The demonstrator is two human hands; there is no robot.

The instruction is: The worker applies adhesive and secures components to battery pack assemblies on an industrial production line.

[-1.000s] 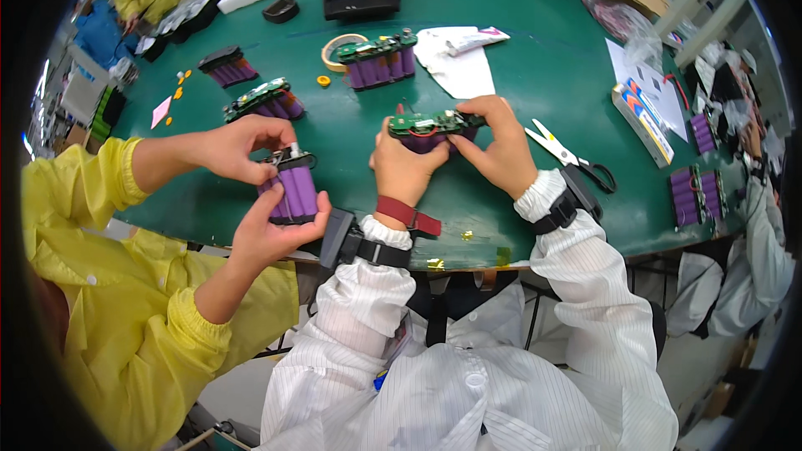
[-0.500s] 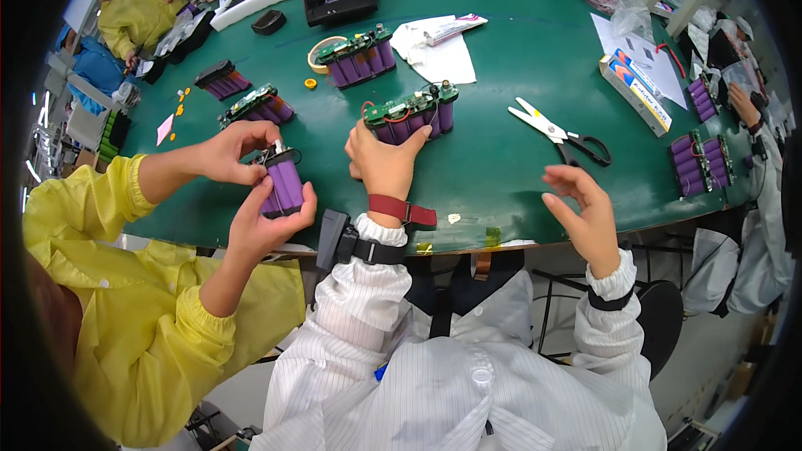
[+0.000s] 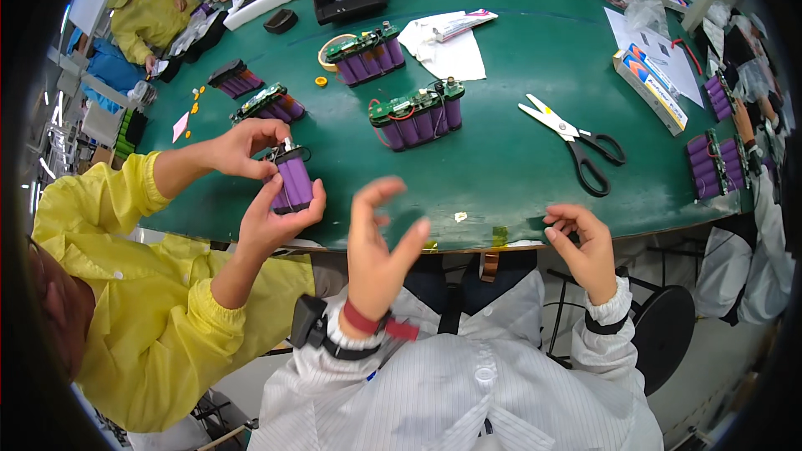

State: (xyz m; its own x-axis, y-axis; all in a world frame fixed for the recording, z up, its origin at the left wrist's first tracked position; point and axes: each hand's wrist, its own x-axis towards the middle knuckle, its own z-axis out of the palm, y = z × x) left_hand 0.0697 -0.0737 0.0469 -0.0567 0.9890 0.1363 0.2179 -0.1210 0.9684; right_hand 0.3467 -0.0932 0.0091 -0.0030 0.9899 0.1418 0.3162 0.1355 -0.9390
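Observation:
My left hand (image 3: 380,246) is raised near the table's front edge, fingers spread and a little blurred, holding nothing. Beyond it stands a battery pack (image 3: 419,121) of purple cells topped by a green circuit board, with red wires at its left end; the hand is apart from it. My right hand (image 3: 581,250) hovers over the front edge farther right, empty, its fingers loosely curled and apart. Nearest to that hand are black-handled scissors (image 3: 576,138) lying partly spread on the green table (image 3: 501,184).
At left, a person in a yellow coat (image 3: 159,317) holds a purple battery pack (image 3: 292,179). Further packs (image 3: 363,54) stand behind, beside a tape roll (image 3: 328,52). A tube (image 3: 464,25) lies on white paper (image 3: 443,54). A narrow box (image 3: 650,92) is at right.
My left hand has let go of the battery pack and drawn back toward me, fingers spreading. The right hand has dropped slightly lower. The pack stays standing on the table.

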